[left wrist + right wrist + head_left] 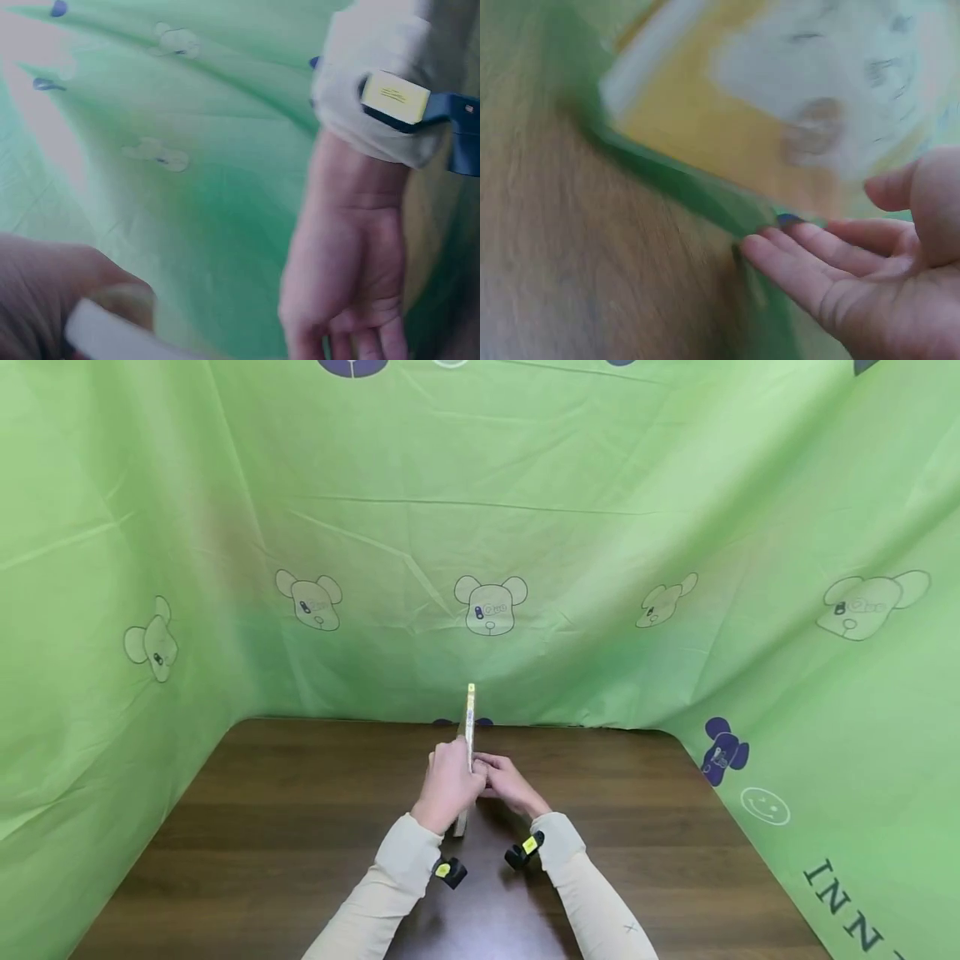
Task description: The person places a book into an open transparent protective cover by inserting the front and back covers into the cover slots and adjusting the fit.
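A thin book (pixel 470 718) stands on edge above the table, its narrow printed side toward me in the head view. My left hand (pixel 450 783) grips it, and in the left wrist view that hand (pixel 71 292) has its thumb over a pale edge (pixel 120 334). The right wrist view shows the yellow and white cover (pixel 697 120), blurred. On the right side of the book, my right hand (pixel 512 783) reaches in with fingers extended. Its palm (pixel 885 292) faces up, fingertips close by the book's lower edge, thumb apart from the fingers.
The brown wooden table (pixel 315 793) spreads out on both sides of the hands. Green cloth (pixel 390 552) with printed bear heads hangs behind and at both sides. Black wrist mounts (pixel 525 850) with yellow tags sit below both cuffs.
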Motion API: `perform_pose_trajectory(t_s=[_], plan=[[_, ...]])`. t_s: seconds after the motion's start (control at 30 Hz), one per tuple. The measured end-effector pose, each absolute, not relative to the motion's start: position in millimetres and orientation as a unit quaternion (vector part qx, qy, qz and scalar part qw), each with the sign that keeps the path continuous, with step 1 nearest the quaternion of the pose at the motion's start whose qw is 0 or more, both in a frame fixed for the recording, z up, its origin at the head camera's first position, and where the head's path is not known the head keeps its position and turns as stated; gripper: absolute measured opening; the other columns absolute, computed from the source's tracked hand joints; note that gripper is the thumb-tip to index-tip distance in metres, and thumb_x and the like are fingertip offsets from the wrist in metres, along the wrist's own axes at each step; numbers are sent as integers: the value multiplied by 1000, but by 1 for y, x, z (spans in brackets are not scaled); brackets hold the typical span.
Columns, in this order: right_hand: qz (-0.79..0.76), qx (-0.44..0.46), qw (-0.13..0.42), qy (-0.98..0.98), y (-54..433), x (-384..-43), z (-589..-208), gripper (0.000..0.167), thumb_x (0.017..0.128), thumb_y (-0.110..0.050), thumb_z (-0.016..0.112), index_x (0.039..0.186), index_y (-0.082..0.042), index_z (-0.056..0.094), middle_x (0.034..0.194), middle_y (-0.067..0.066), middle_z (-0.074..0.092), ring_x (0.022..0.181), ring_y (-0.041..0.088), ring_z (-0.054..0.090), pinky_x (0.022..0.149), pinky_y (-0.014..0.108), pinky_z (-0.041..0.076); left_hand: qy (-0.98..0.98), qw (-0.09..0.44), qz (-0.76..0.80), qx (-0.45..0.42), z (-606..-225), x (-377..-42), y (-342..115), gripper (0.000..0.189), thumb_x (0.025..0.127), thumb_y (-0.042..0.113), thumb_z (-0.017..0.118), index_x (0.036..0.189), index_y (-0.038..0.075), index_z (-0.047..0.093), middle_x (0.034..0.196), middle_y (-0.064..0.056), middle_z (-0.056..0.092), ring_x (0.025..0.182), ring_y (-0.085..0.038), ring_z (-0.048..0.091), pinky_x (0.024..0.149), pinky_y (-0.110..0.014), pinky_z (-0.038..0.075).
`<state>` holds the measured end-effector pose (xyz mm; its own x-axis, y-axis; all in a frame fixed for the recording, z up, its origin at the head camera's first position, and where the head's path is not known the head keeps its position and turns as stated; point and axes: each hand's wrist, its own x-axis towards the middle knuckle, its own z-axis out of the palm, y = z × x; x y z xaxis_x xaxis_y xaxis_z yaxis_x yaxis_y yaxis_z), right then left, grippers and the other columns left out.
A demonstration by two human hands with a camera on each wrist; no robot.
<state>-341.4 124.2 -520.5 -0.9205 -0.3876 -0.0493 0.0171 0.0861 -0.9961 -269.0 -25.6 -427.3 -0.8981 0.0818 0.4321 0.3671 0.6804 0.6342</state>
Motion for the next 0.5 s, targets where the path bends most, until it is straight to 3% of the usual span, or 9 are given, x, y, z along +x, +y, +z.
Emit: perform_pose_trajectory(t_s=[0.1,0.2,0.3,0.5], plan=[[-692,-113,153,697,124,-344,-523,45,108,-12,37,145,13,44,120,18,70,96,15,70,88,38,61,-870,185,-437,-134,-423,-272,-33,7,81,4,69,87,0,67,70,-8,67,62,-23,64,55,-35,54],[-730,-99,152,659,124,-345,-524,43,109,-12,34,141,15,45,104,6,72,92,14,69,83,35,61,-837,168,-498,-152,-423,-276,-39,24,84,4,70,107,-3,71,91,-17,76,79,-26,73,63,-35,61],[-759,-91,137,629,128,-345,-523,44,111,-14,33,144,15,41,99,0,70,91,14,69,81,33,60,-803,144,-552,-173,-428,-282,-45,38,85,0,66,122,-7,67,105,-24,75,90,-32,76,67,-34,64],[-762,-63,89,639,141,-347,-516,43,110,-14,41,144,13,45,101,5,71,88,15,71,77,33,62,-760,118,-624,-141,-442,-293,-58,43,87,-3,63,130,-9,63,106,-25,75,88,-32,77,66,-30,64]])
